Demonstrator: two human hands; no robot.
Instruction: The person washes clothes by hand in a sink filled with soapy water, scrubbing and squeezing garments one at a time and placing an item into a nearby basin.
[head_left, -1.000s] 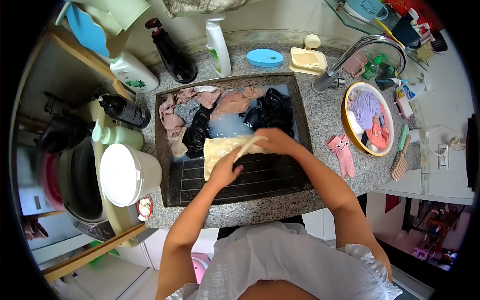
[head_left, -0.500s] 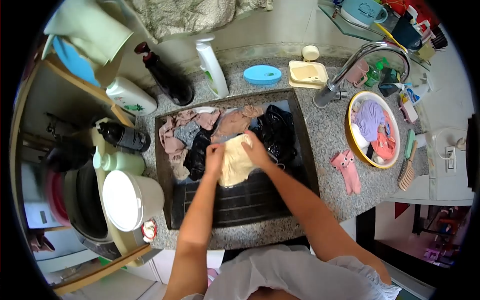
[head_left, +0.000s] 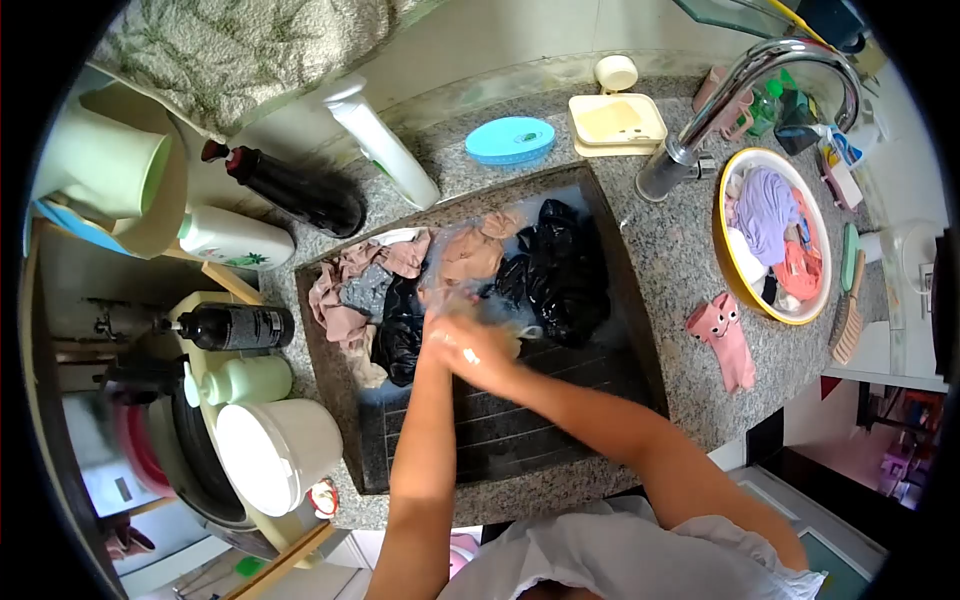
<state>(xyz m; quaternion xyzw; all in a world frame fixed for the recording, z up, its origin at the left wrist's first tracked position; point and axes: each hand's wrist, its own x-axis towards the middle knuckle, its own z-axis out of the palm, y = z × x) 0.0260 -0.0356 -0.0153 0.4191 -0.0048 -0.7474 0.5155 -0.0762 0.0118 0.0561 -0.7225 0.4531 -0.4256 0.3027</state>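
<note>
A pale-yellow cloth shows only as a blurred patch over the sink, at the far side of the right hand. The left hand meets the right there, the two pressed together and overlapping — motion blur hides the fingers, so I cannot tell whether either is closed on the cloth. A wet sheen lies on the skin.

Taking the hands as the centre of the dial, a tan garment lies at twelve o'clock in cloudy water, and a shiny black garment at two. Another black garment sits at nine, just beside the left wrist, with a dusty-pink garment bunched along the sink's edge at ten. Grooved dark slab shows at five.

On the granite counter, a blue oval box stands at twelve, a cream soap dish at one, and a chrome faucet between one and two. A yellow-sided basin holding a lilac cloth is between two and three; a pink sock with a cartoon face lies at three. A white bucket stands at eight — near the sink's corner.
</note>
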